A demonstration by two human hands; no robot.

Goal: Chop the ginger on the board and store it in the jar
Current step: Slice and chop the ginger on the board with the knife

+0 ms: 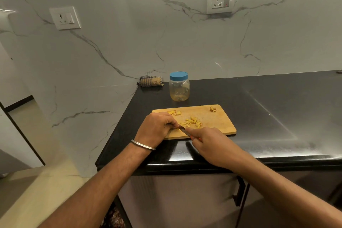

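Your left hand (157, 126) pinches a ginger piece at the board (218, 124), right hand (207, 140) gripping the knife (183, 131) beside the strips (192, 122); tuck fingertips back, slice thin, jar (179, 87) waits capped behind.

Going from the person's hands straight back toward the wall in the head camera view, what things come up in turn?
Knife → pile of chopped ginger on the cutting board → jar with its blue lid on → marble wall.
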